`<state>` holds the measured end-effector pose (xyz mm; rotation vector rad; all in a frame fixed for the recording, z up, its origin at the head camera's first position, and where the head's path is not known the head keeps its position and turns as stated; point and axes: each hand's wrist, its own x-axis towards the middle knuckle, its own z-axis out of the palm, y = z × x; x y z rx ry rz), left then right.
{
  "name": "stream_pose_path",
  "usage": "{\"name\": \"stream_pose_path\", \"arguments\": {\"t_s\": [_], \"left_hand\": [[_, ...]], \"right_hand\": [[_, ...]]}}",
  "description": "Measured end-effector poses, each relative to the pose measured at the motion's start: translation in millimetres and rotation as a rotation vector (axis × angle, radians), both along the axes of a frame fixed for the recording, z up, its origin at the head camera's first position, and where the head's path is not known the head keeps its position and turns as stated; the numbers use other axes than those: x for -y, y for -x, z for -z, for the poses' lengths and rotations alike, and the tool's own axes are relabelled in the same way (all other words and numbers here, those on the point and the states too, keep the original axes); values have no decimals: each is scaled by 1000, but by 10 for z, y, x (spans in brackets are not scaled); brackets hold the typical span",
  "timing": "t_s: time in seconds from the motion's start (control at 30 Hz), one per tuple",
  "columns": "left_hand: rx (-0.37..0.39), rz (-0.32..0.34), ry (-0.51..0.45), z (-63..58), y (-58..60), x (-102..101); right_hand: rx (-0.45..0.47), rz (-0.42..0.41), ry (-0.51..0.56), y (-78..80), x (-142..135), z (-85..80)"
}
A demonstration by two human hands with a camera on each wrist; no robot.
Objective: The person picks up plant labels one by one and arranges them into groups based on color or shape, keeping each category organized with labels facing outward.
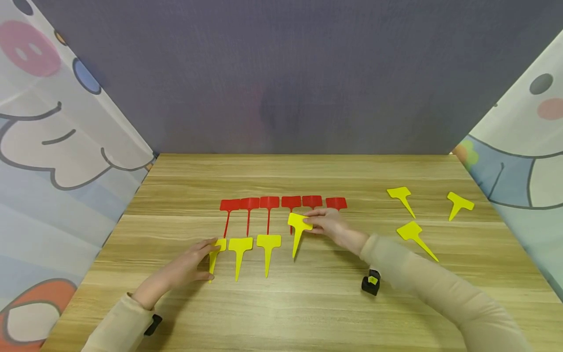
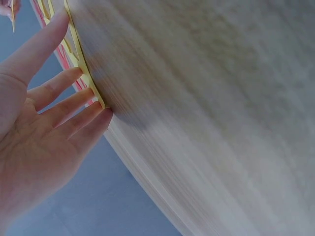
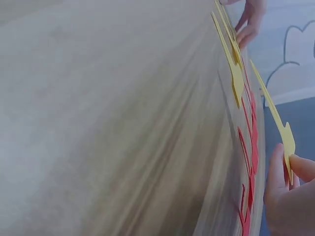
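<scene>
Between thumb and fingers, my right hand (image 1: pixel 327 225) pinches a yellow T-shaped plant label (image 1: pixel 299 225) by its head, stem down. In the right wrist view this label (image 3: pixel 280 123) is clear of the table. My left hand (image 1: pixel 189 264) rests by the leftmost yellow label (image 1: pixel 213 256). The left wrist view shows its fairly straight fingers (image 2: pixel 66 110) touching that label's edge. Two more yellow labels, a middle one (image 1: pixel 240 249) and a right one (image 1: pixel 268 247), lie beside it. Behind them runs a row of several red labels (image 1: pixel 270 202), partly covered by my right hand.
Three loose yellow labels lie at the right: one at the back (image 1: pixel 399 193), one far right (image 1: pixel 460 203) and one nearer (image 1: pixel 411 231). The wooden table (image 1: pixel 272 313) meets a grey panel (image 1: pixel 281 88) behind. Patterned cloths (image 1: pixel 57 220) hang at both sides.
</scene>
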<state>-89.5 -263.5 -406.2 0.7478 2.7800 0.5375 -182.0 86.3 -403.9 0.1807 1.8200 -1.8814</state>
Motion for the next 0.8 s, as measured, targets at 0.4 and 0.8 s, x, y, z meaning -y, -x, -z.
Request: {"name": "stream_pose_path", "arguments": {"t_s": [0.4,0.8], "left_hand": [[-8,7,11,9,7,2],[-23,13,13,8,12,0]], "right_hand": [[-6,-42,-40,-104,30,59],[-23,-99,-169,-190,56,89]]}}
